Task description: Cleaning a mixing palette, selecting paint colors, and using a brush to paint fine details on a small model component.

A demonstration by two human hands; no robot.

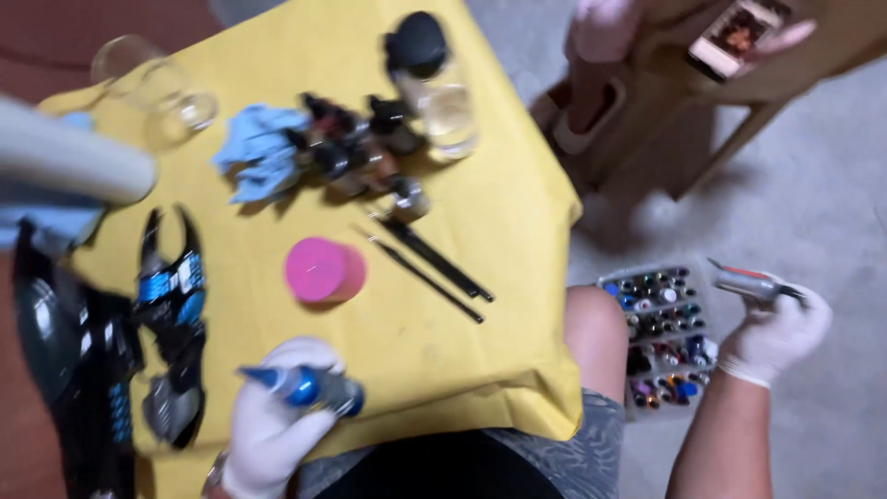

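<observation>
Head view, looking down, frame somewhat blurred.

Left hand [273, 420], white glove, low centre-left of the frame. Its fingers are wrapped around a blue tube [305, 388] that lies crosswise in the grip, the blue tip poking out to the left and the greyer end to the right. The hand sits over the near edge of the table [499, 231], which carries a yellow cover.

Right hand [771, 333], also gloved, at the right of the frame, off the table and over the pale floor. Its fingers are closed on a slim grey tool with a red part [753, 282]; the tool lies across the top of the hand, dark point toward the right. Just left of this hand, touching or nearly so, a clear compartment box of coloured beads [661, 337], beside the person's bare knee.

On the table: a pink round lid-like object [323, 270] at centre, above the left hand and apart from it; two thin black sticks [430, 263] to its right; a cluster of small dark bottles [360, 148] and a crumpled blue cloth [259, 152] higher up; a clear jar with a black cap [434, 88] at upper centre; a clear glass [157, 88] at upper left. A black and blue figure-like object [171, 314] lies left of the left hand.

Upper right: wooden furniture, detail unclear.
</observation>
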